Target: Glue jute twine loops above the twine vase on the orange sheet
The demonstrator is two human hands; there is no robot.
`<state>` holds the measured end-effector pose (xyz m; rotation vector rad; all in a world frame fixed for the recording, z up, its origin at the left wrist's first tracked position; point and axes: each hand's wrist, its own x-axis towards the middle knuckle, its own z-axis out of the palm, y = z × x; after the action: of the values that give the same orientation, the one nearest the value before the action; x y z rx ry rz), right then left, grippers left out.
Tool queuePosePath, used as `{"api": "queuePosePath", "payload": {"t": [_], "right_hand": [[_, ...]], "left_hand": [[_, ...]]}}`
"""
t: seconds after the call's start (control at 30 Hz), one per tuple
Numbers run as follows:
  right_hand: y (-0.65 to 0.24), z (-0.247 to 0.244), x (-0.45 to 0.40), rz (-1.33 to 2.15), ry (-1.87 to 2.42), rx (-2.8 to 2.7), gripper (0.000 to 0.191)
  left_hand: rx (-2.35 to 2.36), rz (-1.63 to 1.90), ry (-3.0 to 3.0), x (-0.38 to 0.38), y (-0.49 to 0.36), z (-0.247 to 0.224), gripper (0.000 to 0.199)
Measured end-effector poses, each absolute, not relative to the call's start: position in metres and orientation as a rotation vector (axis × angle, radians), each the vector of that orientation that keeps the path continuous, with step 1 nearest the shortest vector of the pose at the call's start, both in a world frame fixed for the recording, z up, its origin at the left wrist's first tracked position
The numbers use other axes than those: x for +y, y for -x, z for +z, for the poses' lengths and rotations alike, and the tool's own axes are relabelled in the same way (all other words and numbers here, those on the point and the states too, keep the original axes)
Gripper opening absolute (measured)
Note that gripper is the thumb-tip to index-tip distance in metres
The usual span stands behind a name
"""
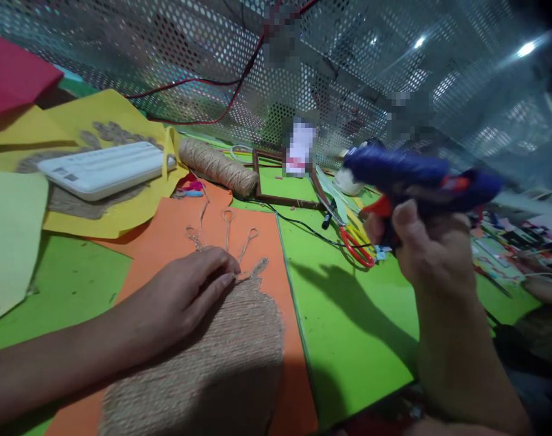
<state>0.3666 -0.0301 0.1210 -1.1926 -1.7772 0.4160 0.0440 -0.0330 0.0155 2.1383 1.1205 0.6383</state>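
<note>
My right hand [434,242] is raised on the right, wrapped around a blue glue gun [407,166] with an orange trigger; the gun is blurred by motion and its nozzle points left. My left hand [203,284] rests over an orange sheet [262,242], its fingers closed at a thin strand of twine [243,275]. Beneath and beside it, rows of tan twine cover a wide rounded shape [230,351]. Looped twine stems [227,227] stand out beyond my left fingers, and a filled twine tip [261,265] lies right of them.
A roll of twine [219,166] lies behind the orange sheet, near a brown frame [289,201] and red-handled scissors [360,251]. A white power bank [107,169] sits on yellow sheets [107,224] at left. A perforated metal panel [203,54] stands behind. A black cord [303,224] crosses the green surface.
</note>
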Motion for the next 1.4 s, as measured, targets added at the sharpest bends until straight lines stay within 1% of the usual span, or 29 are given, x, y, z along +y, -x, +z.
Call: {"api": "queuePosePath", "payload": {"t": [0.07,0.17,0.23,0.37,0.53,0.77,0.97,1.03,1.13,1.2,1.3,1.4], "right_hand": [[-0.368,0.113,-0.042,0.380,1.220,-1.940,0.015],[-0.366,0.101,-0.054,0.529,1.267,-2.204,0.031],[-0.363,0.094,-0.059,0.598,1.282,-2.288,0.031],[-0.359,0.084,-0.060,0.568,1.304,-2.305,0.017],[-0.354,0.077,-0.058,0.505,1.342,-2.349,0.010],[-0.347,0.073,-0.059,0.498,1.366,-2.384,0.012],[-0.346,0.072,-0.061,0.450,1.343,-2.459,0.008],[-0.343,0.073,-0.062,0.449,1.313,-2.469,0.011],[-0.339,0.073,-0.064,0.411,1.330,-2.475,0.023],[-0.338,0.073,-0.065,0.381,1.343,-2.478,0.025],[-0.337,0.074,-0.064,0.358,1.320,-2.437,0.021],[-0.337,0.075,-0.063,0.433,1.300,-2.425,0.015]], "left_hand": [[1.075,0.653,-2.195,-0.034,-0.044,0.017,0.029],[1.019,0.656,-2.266,-0.036,-0.045,0.020,0.027],[1.003,0.647,-2.288,-0.038,-0.045,0.022,0.026],[1.000,0.642,-2.304,-0.039,-0.046,0.023,0.023],[0.983,0.668,-2.312,-0.038,-0.046,0.019,0.025],[0.991,0.664,-2.315,-0.039,-0.045,0.017,0.026],[0.989,0.660,-2.314,-0.037,-0.045,0.014,0.027],[0.986,0.664,-2.314,-0.037,-0.045,0.013,0.027],[0.973,0.673,-2.321,-0.036,-0.046,0.013,0.028],[0.972,0.676,-2.324,-0.036,-0.046,0.013,0.028],[0.976,0.683,-2.319,-0.036,-0.047,0.011,0.027],[0.981,0.678,-2.317,-0.036,-0.046,0.010,0.025]]}}
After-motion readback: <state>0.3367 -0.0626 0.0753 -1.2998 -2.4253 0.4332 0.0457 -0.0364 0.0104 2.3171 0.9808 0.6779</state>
